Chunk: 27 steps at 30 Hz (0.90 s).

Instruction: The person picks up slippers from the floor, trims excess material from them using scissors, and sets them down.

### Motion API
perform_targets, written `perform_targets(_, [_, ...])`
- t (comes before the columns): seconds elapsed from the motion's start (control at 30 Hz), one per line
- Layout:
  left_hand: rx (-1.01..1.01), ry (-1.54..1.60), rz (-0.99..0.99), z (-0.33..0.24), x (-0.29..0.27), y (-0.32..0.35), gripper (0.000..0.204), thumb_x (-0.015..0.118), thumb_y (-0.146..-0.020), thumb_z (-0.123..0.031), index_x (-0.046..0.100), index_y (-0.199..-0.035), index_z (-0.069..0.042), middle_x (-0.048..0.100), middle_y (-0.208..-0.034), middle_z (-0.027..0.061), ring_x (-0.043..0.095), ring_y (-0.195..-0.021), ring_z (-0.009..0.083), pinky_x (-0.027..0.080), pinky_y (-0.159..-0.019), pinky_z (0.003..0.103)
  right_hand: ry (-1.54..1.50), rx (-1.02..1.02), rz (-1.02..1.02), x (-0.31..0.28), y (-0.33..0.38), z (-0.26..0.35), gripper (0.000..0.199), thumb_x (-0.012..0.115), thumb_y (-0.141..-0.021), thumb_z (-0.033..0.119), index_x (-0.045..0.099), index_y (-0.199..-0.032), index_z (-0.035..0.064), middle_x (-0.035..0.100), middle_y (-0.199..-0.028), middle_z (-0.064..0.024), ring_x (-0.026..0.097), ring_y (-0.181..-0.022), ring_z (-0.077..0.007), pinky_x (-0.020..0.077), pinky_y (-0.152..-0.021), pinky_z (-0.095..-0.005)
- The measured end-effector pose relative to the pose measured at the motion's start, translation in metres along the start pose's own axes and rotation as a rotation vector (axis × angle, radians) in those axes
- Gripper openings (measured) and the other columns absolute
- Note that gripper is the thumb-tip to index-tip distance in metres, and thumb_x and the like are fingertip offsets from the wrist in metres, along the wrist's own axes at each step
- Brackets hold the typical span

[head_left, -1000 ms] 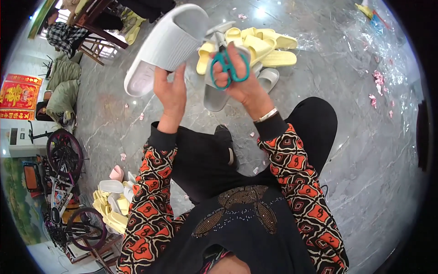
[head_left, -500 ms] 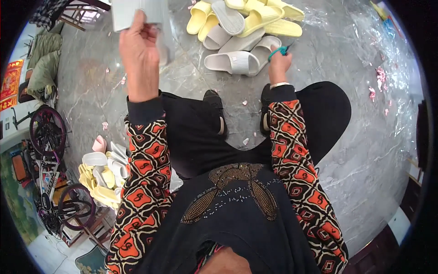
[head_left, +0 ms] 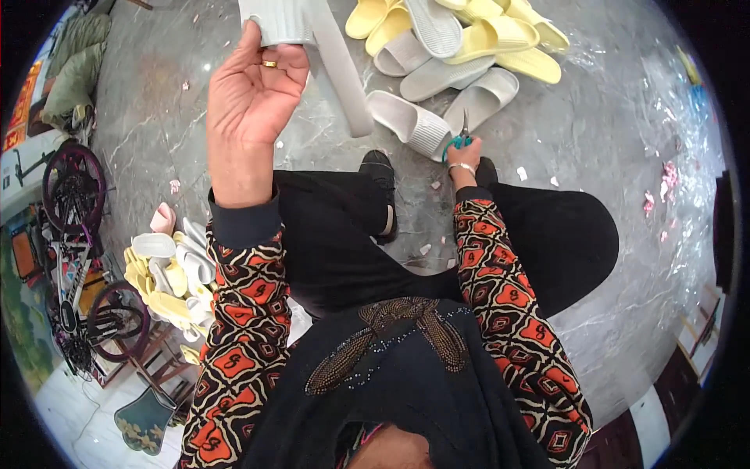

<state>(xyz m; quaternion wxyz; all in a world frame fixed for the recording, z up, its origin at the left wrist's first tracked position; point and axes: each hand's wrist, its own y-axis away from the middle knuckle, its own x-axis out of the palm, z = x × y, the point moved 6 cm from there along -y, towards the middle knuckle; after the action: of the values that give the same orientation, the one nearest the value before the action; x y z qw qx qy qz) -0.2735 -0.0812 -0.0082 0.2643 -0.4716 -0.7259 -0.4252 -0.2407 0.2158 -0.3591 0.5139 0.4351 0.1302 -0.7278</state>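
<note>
At the upper left, my left hand is raised with the palm showing, its fingers and thumb gripping the ribbed strap of a pale grey slide slipper. The slipper's sole slants down to the right of the hand. Lower down on the right, my right hand is closed on scissors with teal handles, their blades pointing away from me. Just beside them on the floor rests a light grey slipper. Another grey slipper lies behind the scissors.
A pile of yellow slippers and grey ones covers the floor ahead. A second heap of slippers is at my left, near a bicycle. Clear plastic film spreads at the right, with pink scraps on it.
My left hand has turned palm-up, and its slipper now slants to the right. My right hand with the scissors has come nearer to me. The nearest grey slipper lies more slanted.
</note>
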Motion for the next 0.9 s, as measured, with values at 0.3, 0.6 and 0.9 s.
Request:
perform_targets(0.3, [-0.092,0.334,0.162,-0.014,-0.003,-0.003,0.017,0.051,-0.086,-0.011,0.050,-0.098,0.001,0.058,-0.095,0.0117,0.056,-0.083,0.0229,0.049,-0.068,0.034,0.061,0.160,0.043,0.023,0.008,-0.021,0.037,0.063,-0.069,0.016,0.047,-0.101,0.0051,0.059,-0.094,-0.0206,0.057,-0.089,-0.0346,0.0448,-0.076,-0.0399])
perform_targets(0.6, [0.153,0.425,-0.085,-0.022,-0.010,-0.014,0.027,0.044,-0.090,-0.018,0.048,-0.106,0.004,0.055,-0.106,0.0174,0.052,-0.101,0.0310,0.043,-0.090,0.046,-0.422,-0.143,-0.046,-0.021,-0.006,0.079,0.040,0.060,-0.070,0.007,0.049,-0.107,-0.0005,0.059,-0.100,-0.0187,0.058,-0.091,-0.0301,0.0448,-0.079,-0.0353])
perform_targets(0.9, [0.395,0.598,-0.239,-0.074,-0.067,-0.027,0.034,0.037,-0.092,-0.023,0.047,-0.109,0.005,0.052,-0.112,0.0193,0.050,-0.106,0.0355,0.039,-0.094,0.049,-1.302,-0.440,0.073,-0.202,0.026,0.209,0.049,0.062,-0.069,-0.002,0.043,-0.114,-0.0001,0.053,-0.102,-0.0094,0.053,-0.091,-0.0190,0.0431,-0.081,-0.0308])
